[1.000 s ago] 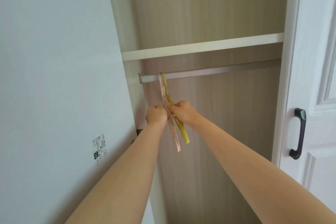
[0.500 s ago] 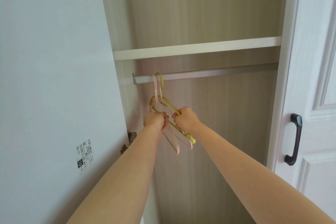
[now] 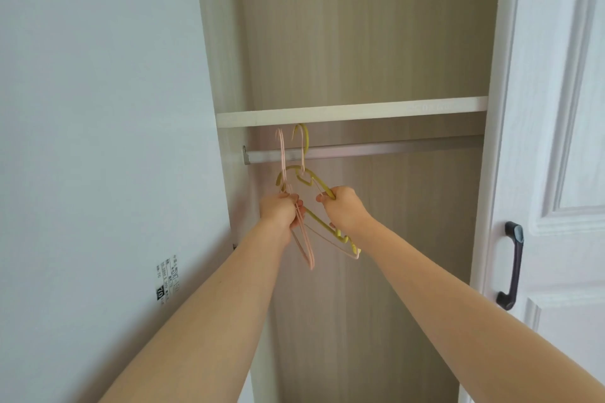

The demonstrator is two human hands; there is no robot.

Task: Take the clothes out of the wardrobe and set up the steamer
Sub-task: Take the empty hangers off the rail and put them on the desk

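Both hands raised inside the open wardrobe (image 3: 360,26), each clenched on an empty hanger. Left hand (image 3: 281,211) closed on the pink hanger (image 3: 302,239); right hand (image 3: 343,208) closed on the yellow hanger (image 3: 316,181), its fingers (image 3: 324,198) wrapped over the upper arm of the frame. Both hooks lifted above the rail (image 3: 376,151), up under the shelf (image 3: 353,113); contact with the rail not discernible. Long axis of each hanger running steeply down from hook to grip, so hooks directly above and slightly beyond the hands, frames trailing below the fists. Yellow hook (image 3: 302,137) just right of pink hook (image 3: 280,141), near the left end of the rail. No clothes visible on hangers or rail; steamer not in view. Likely next requirement: pull toward the body while holding height, keeping hook tips above the rail line. Risk: the two frames cross between the hands and may snag. Door handle (image 3: 512,268) well apart, to the right.
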